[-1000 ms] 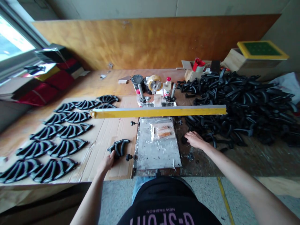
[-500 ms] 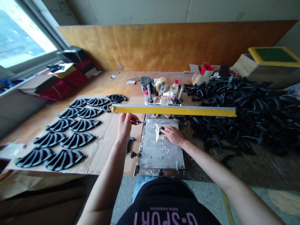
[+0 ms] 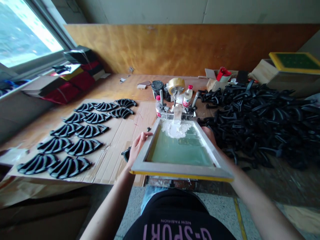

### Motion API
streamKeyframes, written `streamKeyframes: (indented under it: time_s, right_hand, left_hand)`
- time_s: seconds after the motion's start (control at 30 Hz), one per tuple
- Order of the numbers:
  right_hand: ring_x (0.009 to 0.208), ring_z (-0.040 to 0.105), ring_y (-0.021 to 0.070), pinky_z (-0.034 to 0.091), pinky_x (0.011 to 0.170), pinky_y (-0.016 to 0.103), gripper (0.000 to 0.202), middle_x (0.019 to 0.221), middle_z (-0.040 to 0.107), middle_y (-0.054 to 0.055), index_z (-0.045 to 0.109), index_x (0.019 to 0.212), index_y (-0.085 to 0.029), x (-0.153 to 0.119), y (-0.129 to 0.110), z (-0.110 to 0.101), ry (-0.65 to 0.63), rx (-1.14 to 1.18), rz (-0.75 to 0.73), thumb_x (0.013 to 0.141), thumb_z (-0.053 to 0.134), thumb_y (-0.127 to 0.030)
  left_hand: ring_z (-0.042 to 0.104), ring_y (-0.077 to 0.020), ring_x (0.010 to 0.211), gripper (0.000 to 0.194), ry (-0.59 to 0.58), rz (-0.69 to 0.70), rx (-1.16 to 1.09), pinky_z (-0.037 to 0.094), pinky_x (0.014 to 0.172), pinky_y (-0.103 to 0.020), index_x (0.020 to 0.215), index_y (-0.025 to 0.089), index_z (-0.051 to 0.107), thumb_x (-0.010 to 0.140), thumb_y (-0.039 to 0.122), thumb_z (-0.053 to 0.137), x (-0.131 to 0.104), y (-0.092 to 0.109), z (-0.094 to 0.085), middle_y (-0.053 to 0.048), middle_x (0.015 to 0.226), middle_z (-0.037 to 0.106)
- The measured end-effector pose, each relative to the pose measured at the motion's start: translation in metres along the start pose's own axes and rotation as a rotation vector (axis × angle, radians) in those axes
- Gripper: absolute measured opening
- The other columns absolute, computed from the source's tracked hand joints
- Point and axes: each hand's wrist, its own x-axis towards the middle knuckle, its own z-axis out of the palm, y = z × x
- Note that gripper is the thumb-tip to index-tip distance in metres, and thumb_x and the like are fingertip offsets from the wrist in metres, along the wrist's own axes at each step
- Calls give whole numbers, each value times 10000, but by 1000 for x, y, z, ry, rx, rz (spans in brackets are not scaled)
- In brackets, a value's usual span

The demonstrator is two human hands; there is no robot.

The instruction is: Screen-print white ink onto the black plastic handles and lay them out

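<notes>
On the head camera, I have the screen frame squarely in front of the person's body, its near edge over the front edge of the table. It lies low, and I can't tell from here whether its underside touches what is beneath. The left hand is at the left rail, fingers bent close together with the tips by the outer edge; I cannot tell how firmly they hold. The right hand is at the far part of the right rail, and since most of it is hidden there, I can't read its fingers.

Inside the frame I see green mesh, with white paste spread over the far end and a pale strip reaching into it. A small black knob sits just beyond the left fingertips.

Just beside the left wrist, a curved black piece lies on the cardboard. Further left I get rows of ribbed black parts on the same sheet. To my right, a heap of black pieces covers much of the table. Behind the frame stand a tape roll, a black tub and two red-capped bottles.
</notes>
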Motion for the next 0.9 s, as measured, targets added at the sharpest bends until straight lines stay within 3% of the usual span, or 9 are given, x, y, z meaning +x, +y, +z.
streamKeyframes:
  time_s: [0.07,0.17,0.23,0.33,0.47,0.63,0.7,0.8,0.9]
  right_hand:
    - [987,601,262,497,889,434,366,1105,640,144,646,1183,-160,16,1,-12,118,8,79,930,395,-243]
    - [1187,508,289,436,1016,453,478,1350,500,144,536,1328,-167,45,-29,-11,221,-22,-43,860,573,-259]
    - [1239,450,307,397,1052,464,566,1382,467,147,500,1352,-156,63,-58,-1,170,-94,-182,815,656,-244]
    - [1081,519,288,446,944,422,341,1129,612,144,612,1144,-142,77,-89,20,-26,-198,-224,813,666,-201]
    - [912,546,243,450,821,350,37,898,639,110,625,873,-155,56,-99,34,-195,-232,-277,845,609,-173]
    - [880,551,213,419,783,302,158,848,630,69,622,821,-168,20,-94,10,-372,-110,-634,772,543,-40]
    - [823,555,191,412,752,283,151,802,627,40,619,775,-184,22,-94,1,-441,-56,-655,764,556,-47]
    - [779,551,185,412,716,282,127,783,623,28,621,749,-196,28,-95,5,-368,-37,-521,792,570,-88]
    - [928,554,228,435,802,323,185,885,647,80,659,866,-173,19,-94,18,-227,-48,-499,800,534,-55]
  left_hand:
    - [582,-136,688,491,-55,-99,79,435,573,-218,1027,185,705,798,602,587,-11,-23,-5,-23,862,674]
    - [559,-126,595,624,-90,-233,87,398,515,-212,1273,209,598,758,558,647,-18,-61,-4,2,766,662]
    - [579,-139,598,724,-89,-266,71,416,530,-222,1370,196,510,751,540,655,-17,-83,0,-3,760,667]
    - [635,-171,699,729,-87,-258,71,470,611,-249,1388,178,488,770,535,638,-13,-103,3,-35,839,696]
    - [660,-202,794,668,-94,-263,82,497,678,-276,1329,167,538,787,548,623,-12,-109,3,-57,887,712]
    - [662,-226,883,605,-45,-241,75,505,738,-291,1259,168,588,778,531,638,-14,-108,4,-70,970,719]
    - [659,-224,885,595,-40,-239,64,503,743,-289,1253,167,593,781,525,637,-14,-107,5,-71,975,716]
    - [660,-219,837,598,-29,-249,47,502,709,-284,1244,167,602,767,524,650,-14,-104,5,-62,899,714]
    - [661,-212,761,635,-38,-283,47,499,645,-281,1262,161,588,757,540,657,-14,-103,3,-53,828,705]
